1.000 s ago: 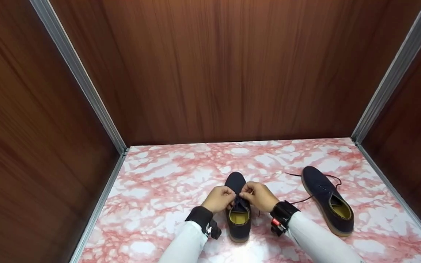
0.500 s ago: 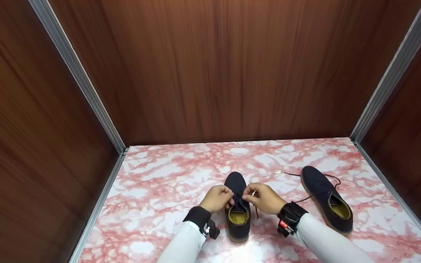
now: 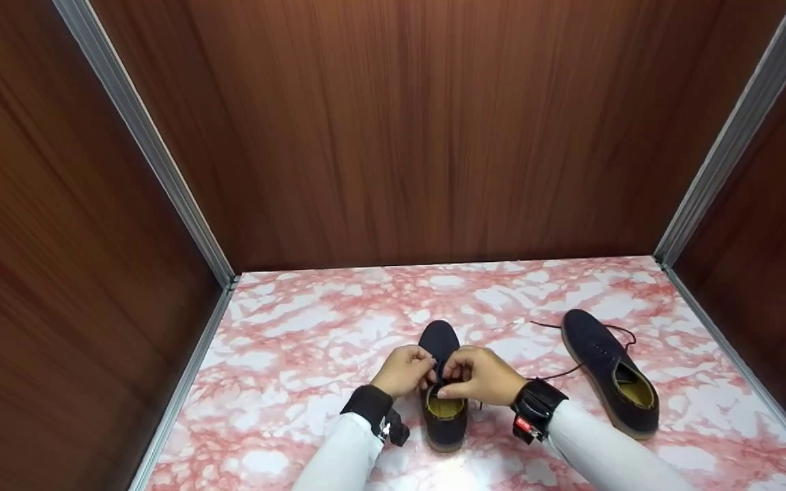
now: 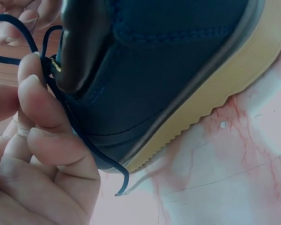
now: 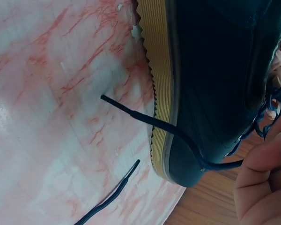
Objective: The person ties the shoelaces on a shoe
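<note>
A dark navy lace-up shoe (image 3: 442, 433) with a tan ribbed sole stands upright, toe away from me, its yellow lining showing. My left hand (image 3: 401, 372) is at the left of its lacing and pinches the dark blue shoelace (image 4: 96, 152) between thumb and fingers; one free end hangs down the shoe's side. From the right, my right hand (image 3: 492, 376) reaches over the shoe opening with curled fingers at the lace. In the right wrist view, the shoelace (image 5: 178, 133) runs from under those fingers across the sole. A loop rises beside the left fingertips.
The matching shoe (image 3: 594, 341) rests to the right, tilted, with its laces (image 3: 560, 375) trailing loose on the pink-and-white marbled surface (image 3: 297, 341). Brown wood-look panels (image 3: 393, 136) enclose the back and both sides, with grey metal strips (image 3: 154, 136) at the corners.
My right hand first drew slightly right, away from the knot, then came back left over the shoe opening with its thumb lower. My left hand stays at the lacing; both shoes keep their places.
</note>
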Available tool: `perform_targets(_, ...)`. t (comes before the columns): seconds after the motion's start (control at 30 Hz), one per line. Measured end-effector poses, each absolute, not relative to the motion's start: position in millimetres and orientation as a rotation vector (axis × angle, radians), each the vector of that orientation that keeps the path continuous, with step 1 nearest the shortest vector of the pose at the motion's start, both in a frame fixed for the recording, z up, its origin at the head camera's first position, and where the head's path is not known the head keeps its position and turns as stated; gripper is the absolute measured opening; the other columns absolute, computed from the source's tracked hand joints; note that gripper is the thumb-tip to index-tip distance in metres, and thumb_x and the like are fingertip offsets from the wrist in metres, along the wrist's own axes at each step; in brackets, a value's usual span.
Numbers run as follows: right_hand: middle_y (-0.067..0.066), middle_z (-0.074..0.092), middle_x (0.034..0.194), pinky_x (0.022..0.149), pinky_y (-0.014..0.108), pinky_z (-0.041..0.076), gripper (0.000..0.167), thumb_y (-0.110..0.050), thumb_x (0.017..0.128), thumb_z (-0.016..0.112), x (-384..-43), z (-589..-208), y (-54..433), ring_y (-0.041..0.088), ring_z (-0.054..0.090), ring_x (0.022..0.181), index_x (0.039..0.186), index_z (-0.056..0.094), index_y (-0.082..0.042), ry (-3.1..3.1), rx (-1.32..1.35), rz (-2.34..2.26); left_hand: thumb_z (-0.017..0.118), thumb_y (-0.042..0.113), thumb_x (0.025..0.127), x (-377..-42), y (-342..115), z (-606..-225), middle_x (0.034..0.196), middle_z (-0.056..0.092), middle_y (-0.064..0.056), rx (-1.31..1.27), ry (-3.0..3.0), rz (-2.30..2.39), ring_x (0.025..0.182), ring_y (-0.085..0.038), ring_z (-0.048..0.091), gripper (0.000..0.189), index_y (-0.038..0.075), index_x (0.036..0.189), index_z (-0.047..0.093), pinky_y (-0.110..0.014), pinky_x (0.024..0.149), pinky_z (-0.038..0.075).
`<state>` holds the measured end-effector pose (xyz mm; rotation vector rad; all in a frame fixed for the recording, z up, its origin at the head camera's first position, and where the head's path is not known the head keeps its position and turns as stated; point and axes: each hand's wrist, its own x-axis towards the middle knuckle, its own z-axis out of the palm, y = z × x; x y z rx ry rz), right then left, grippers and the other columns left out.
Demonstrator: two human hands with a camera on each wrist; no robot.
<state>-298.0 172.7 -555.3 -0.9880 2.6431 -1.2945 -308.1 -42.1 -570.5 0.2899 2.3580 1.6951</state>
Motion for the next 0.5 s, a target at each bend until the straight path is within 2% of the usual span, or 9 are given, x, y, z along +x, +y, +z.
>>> perform_targets(0.1,0.0,0.067,0.084,0.068,0.019,0.052,0.023,-0.031,0.083,0.089,-298.1,-555.0,170.3,0.007,0.061,0.077,0.086,0.072,-0.016,2.658,-0.996,-1.281,0.064,0.014,0.1,-307.6,-42.1,-570.0,0.075,0.074,-0.006,0.287,2.358,1.698,0.055,-0.009,0.058,0.015,0.002,0.091,0.067,-0.018,0.05,0.043)
perform_targets(0.23,-0.001,0.065,0.081,0.066,0.018,0.05,0.014,-0.018,0.088,0.083,-298.7,-554.8,170.2,0.003,0.057,0.074,0.083,0.07,-0.016,2.68,-1.009,-1.266,0.063,0.013,0.101,-307.4,-41.9,-569.8,0.077,0.076,-0.009,0.277,2.335,1.718,0.055,-0.008,0.058,0.016,-0.001,0.094,0.067,-0.018,0.049,0.042)
perform_targets(0.37,-0.003,0.061,0.078,0.063,0.018,0.046,0.014,-0.008,0.089,0.077,-300.2,-554.0,173.7,0.0,0.052,0.07,0.081,0.068,-0.016,2.707,-0.976,-1.266,0.063,0.013,0.101,-307.2,-42.9,-569.1,0.078,0.077,-0.011,0.275,2.311,1.734,0.055,-0.009,0.057,0.018,-0.005,0.098,0.067,-0.02,0.049,0.043)
perform_targets(0.5,-0.005,0.058,0.077,0.06,0.019,0.043,0.013,-0.006,0.09,0.073,-302.7,-552.1,179.2,0.0,0.051,0.067,0.082,0.067,-0.015,2.709,-0.903,-1.279,0.063,0.012,0.101,-307.4,-45.4,-567.9,0.077,0.074,-0.011,0.256,2.294,1.749,0.055,-0.01,0.056,0.018,-0.005,0.097,0.066,-0.019,0.048,0.044)
